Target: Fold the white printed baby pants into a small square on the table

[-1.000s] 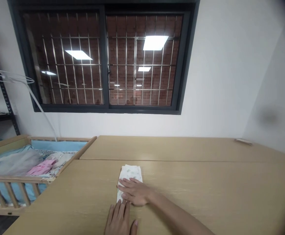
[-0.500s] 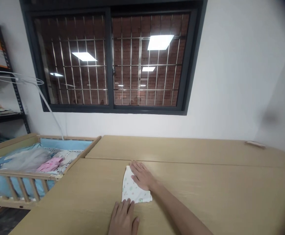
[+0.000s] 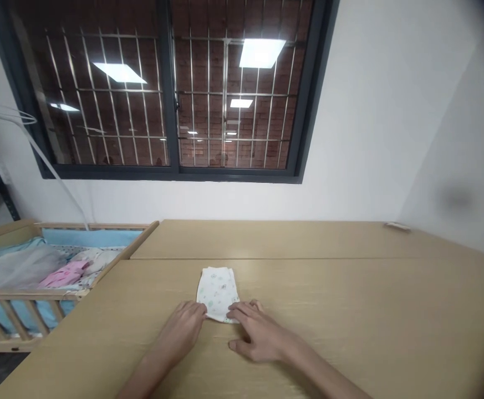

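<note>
A small white piece of folded cloth [image 3: 217, 291] with a green and grey print lies flat on the wooden table [image 3: 350, 321]. At its lower left corner is my left hand [image 3: 187, 326], fingers pressed together and closed on the edge; the thumb is hidden. My right hand [image 3: 259, 335] rests by the lower right corner. Its fingertips touch the cloth, while the thumb is held well apart over the tabletop.
To the left stands a wooden crib [image 3: 65, 293] with blue padding, holding a pink garment [image 3: 65, 274] and white netting. A small flat object [image 3: 397, 226] lies at the table's back right. Behind is a barred window [image 3: 175, 172].
The cloth now lies straighter, its narrower edge turned away from me. My right hand has come back from the cloth's top to its lower right corner; my left hand has moved to the lower left.
</note>
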Tool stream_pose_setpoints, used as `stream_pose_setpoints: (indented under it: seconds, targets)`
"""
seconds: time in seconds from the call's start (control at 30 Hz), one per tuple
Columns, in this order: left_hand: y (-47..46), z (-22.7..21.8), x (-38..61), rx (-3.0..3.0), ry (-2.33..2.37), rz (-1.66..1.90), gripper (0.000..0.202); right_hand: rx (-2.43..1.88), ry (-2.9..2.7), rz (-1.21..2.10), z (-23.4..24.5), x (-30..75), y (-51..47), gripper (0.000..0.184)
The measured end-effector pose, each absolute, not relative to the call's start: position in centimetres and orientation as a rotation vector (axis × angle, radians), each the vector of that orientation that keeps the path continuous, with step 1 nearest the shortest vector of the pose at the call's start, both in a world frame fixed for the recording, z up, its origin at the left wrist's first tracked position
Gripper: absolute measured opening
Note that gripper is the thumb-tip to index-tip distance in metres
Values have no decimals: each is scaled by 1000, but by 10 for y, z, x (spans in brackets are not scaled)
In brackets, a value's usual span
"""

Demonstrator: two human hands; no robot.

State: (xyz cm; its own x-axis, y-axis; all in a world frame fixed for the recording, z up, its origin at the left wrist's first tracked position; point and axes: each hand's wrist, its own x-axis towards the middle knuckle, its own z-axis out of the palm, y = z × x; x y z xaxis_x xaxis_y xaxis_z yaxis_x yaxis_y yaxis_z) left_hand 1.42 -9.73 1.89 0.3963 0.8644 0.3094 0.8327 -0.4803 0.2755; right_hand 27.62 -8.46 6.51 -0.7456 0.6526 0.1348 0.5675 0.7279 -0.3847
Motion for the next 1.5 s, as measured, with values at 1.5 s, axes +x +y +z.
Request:
stream_pose_setpoints:
  seconds: [1.5]
  targets:
    - [-8,-13,43,2381,1872,572,79,-1174,-2545,151,16,214,29,60]
